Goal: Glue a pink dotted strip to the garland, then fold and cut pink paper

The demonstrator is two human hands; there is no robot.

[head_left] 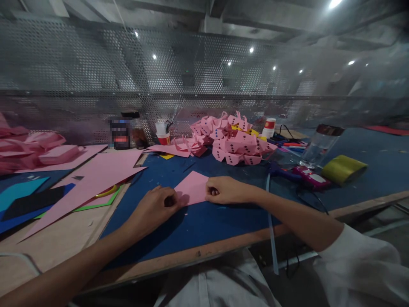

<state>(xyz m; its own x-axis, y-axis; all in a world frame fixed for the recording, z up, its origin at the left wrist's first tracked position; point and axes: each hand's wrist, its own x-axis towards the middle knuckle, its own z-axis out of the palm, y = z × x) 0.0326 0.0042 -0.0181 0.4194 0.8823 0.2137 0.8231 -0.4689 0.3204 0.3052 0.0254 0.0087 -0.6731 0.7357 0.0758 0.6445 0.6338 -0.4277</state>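
Observation:
A small sheet of pink paper lies on the blue table top in front of me, one corner pointing away. My left hand has its fingers curled and closed on the paper's left corner. On the opposite side, my right hand grips the right edge, its thumb and fingers pinched together. Both hands rest low at the table. Beyond the paper is a heap of folded pink paper pieces with dark diamond marks.
At left, large pink sheets overlap coloured sheets and yellow-handled scissors. Paper cups stand at the back. To the right are a glue gun, a magenta device, a clear bottle and a yellow roll.

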